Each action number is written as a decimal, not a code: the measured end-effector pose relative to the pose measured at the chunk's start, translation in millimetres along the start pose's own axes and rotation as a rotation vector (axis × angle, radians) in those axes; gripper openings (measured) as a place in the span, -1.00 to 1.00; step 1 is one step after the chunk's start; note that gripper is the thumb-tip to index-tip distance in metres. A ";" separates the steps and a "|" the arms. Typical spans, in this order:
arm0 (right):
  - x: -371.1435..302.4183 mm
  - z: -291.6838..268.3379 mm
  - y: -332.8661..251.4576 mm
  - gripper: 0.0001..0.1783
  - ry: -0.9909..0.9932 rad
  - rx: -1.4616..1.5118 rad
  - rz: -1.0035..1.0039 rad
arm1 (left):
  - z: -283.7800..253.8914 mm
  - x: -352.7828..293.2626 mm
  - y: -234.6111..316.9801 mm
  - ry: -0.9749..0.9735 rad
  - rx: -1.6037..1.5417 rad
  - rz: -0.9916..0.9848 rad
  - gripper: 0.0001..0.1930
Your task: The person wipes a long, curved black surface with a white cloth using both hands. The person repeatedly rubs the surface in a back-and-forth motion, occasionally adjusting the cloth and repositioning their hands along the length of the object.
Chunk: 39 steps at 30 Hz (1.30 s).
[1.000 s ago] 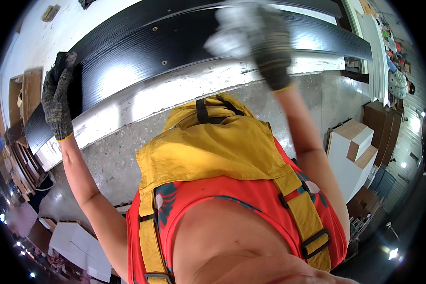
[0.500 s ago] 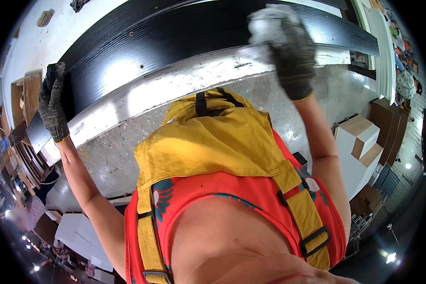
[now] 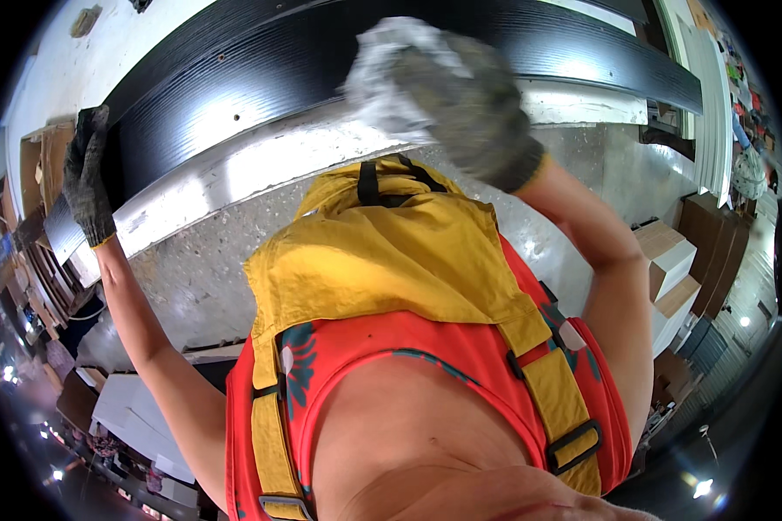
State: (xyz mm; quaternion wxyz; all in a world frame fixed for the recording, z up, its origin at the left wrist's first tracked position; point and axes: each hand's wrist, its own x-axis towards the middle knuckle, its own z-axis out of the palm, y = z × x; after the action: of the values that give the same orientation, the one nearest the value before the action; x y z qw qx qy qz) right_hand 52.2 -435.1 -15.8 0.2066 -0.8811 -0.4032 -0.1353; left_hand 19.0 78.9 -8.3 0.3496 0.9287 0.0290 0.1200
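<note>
A long black wood-grained board with small holes in its face lies across the white worktop in front of me. My left hand, in a dark knit work glove, grips the board's left edge. Bunched under my right hand, gloved the same way and smeared by motion, is a white rag. The rag lies over the middle of the board and its near edge, and my right fingers are partly hidden by it.
A wad of brown material sits on the white surface at the far left. An open cardboard box stands beyond my left hand. Stacked white panels rise past the board's right end. White cartons stand on the concrete floor at right.
My right hand has swept the white rag leftward along the board and turned to point left. The left hand stays on the board's left edge.
</note>
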 end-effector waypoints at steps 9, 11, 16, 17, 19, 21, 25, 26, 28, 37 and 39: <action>-49.0 -51.6 64.5 -0.49 -0.150 -0.305 0.034 | -3.6 -3.4 -4.2 -0.016 0.165 0.055 -0.63; -43.2 -79.1 62.3 -0.47 -0.220 -0.449 -0.040 | -3.8 -9.3 0.1 0.003 0.143 0.041 -0.63; -20.8 -40.6 41.7 -0.65 -0.027 -0.335 -0.122 | 3.2 -0.8 3.9 0.048 0.022 -0.049 -0.62; -8.2 -24.1 28.8 -0.66 -0.073 -0.302 -0.084 | 2.3 0.2 1.4 0.047 0.032 -0.034 -0.61; 12.0 -15.8 8.9 -0.58 -0.177 -0.326 -0.114 | -1.2 -0.4 -7.8 0.048 0.054 -0.012 -0.61; 16.8 -23.8 7.4 -0.49 -0.227 -0.395 -0.204 | -1.6 -3.3 -7.0 0.036 0.071 -0.001 -0.62; -2.7 -52.0 36.5 -0.57 -0.290 -0.320 -0.129 | -3.5 -5.2 -10.1 0.028 0.090 0.005 -0.61; -8.9 -60.9 41.8 -0.47 -0.469 -0.373 0.000 | -5.7 -7.1 -12.8 0.016 0.108 0.021 -0.61; -2.3 -75.4 45.7 -0.63 -0.325 -0.408 -0.264 | -2.0 -6.5 -0.5 0.023 0.068 0.001 -0.61; 9.2 -33.5 37.3 -0.58 -0.293 -0.358 -0.274 | -1.5 -4.5 -13.4 -0.016 -0.058 0.057 -0.62; -1.3 -60.3 54.8 -0.58 -0.286 -0.225 -0.224 | -1.6 -3.9 -15.2 -0.009 -0.087 0.006 -0.62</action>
State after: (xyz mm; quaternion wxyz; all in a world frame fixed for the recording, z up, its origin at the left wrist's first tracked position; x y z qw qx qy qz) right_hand 89.0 -496.8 22.6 0.0316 -0.8585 -0.5063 -0.0753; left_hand 15.2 90.9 -17.8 0.3894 0.9133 0.0194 0.1181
